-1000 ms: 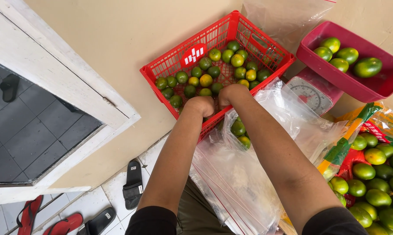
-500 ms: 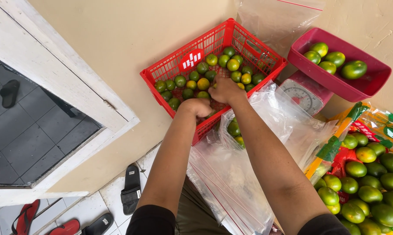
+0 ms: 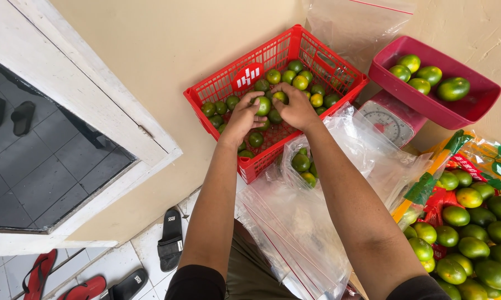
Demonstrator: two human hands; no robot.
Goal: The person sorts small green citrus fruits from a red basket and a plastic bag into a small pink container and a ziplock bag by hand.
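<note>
Reaching into the red basket [image 3: 217, 91] at upper centre, the left hand [image 3: 244, 114] and right hand [image 3: 296, 105] each grasp a green lime [image 3: 263, 105], close above the open plastic bag [image 3: 339, 150].

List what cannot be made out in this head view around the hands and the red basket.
- Head view: how many limes each hand grips; the left hand and right hand cover them with their fingers.
- Basket floor under the limes in the red basket: hidden by fruit and hands.
- Scale dial: reading too small, partly behind the clear plastic bag.
- Sack of larger green fruit: cut off by the right edge.
</note>
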